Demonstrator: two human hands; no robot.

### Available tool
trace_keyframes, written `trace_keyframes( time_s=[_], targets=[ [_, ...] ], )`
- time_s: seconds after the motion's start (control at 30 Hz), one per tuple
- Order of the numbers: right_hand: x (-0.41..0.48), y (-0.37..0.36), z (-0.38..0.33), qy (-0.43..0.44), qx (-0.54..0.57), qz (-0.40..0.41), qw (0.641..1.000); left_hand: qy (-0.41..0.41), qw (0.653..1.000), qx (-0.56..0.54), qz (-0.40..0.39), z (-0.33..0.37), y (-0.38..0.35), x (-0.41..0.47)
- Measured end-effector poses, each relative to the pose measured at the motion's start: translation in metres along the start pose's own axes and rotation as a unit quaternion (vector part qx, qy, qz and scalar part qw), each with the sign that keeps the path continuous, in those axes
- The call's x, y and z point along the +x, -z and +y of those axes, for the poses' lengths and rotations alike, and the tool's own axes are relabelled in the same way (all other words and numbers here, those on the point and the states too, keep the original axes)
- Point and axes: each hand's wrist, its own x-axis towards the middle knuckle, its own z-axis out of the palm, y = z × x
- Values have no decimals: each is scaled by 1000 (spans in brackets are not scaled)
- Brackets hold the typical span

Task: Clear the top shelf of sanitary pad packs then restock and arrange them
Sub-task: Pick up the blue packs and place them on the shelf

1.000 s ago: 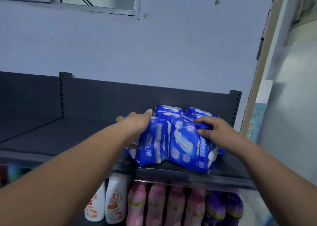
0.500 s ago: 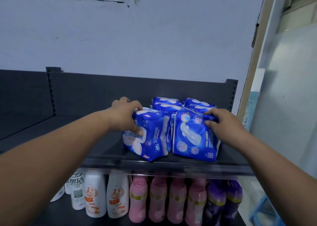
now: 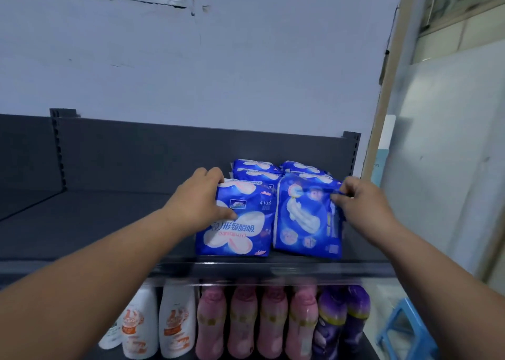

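Pink bottles (image 3: 273, 318) on lower shelf. Top shelf (image 3: 95, 223), right end: left hand (image 3: 200, 201) grasps front-left pack (image 3: 237, 228), fingers over its top, thumb on face. Right hand (image 3: 360, 203) pinches upper right edge of front-right pack (image 3: 306, 217); packs touching, upright. Rear packs (image 3: 257, 168) stacked just behind.

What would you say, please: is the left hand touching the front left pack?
Touching: head view shows the left hand gripping the front left pack, thumb on its face.

Below the shelf stood white bottles (image 3: 175, 324), pink bottles (image 3: 257, 321) and purple bottles (image 3: 341, 318); a blue stool (image 3: 404, 329) sat right.
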Motion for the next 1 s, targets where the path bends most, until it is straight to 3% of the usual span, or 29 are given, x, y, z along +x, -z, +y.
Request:
trace_keyframes(
  time_s=[0.1,0.2,0.27,0.37,0.47,0.53,0.63,0.7,0.77,0.83,0.93,1.0],
  targets=[
    [11,26,5,-23,4,83,996,-7,1000,-6,4,10,-8,2],
    [18,50,9,-126,138,106,977,3,1000,19,13,23,-13,2],
    [14,60,6,-209,249,48,945,-34,995,82,50,38,-9,2],
    [6,62,2,-311,319,-84,891,-174,979,94,50,71,6,3],
    [0,62,-1,-325,290,-207,876,-285,957,58,-18,112,25,4],
    [0,62,1,-314,291,-240,871,-305,947,37,-96,137,33,6],
    [-10,65,6,-288,319,-242,870,-247,929,-119,-247,149,33,11],
    [-11,66,10,-294,398,-268,827,-199,935,-175,-235,145,28,18],
    [-7,70,20,-293,508,-234,775,-126,945,-213,-212,139,19,27],
    [-1,76,32,-260,562,-213,756,-58,946,-247,-203,140,10,35],
    [-2,82,30,-147,532,-282,785,-36,962,-218,-161,153,-1,39],
    [0,80,33,-120,470,-304,820,-35,969,-197,-148,163,-6,41]
  ],
)
